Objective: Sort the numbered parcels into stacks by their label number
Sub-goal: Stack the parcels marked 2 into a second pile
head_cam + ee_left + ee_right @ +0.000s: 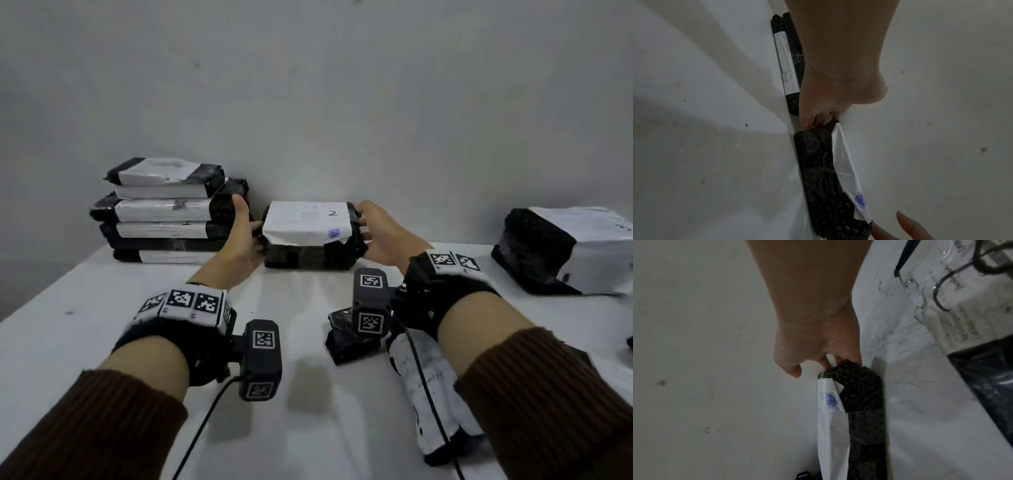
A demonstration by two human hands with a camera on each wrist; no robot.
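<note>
A parcel in black bubble wrap with a white label marked 2 (308,222) sits at the back of the table by the wall. My left hand (245,233) grips its left end, thumb raised; the left wrist view shows the fingers (813,120) curled onto that end of the parcel (818,162). My right hand (373,229) grips the right end, and in the right wrist view its fingers (849,360) hook over the bubble-wrapped end of the parcel (859,402) while the thumb stays free.
A stack of several black-and-white parcels (164,212) stands just left of my left hand. A larger parcel (565,250) lies at the far right. Another parcel (431,394) lies under my right forearm. The white table (102,325) stretches in front.
</note>
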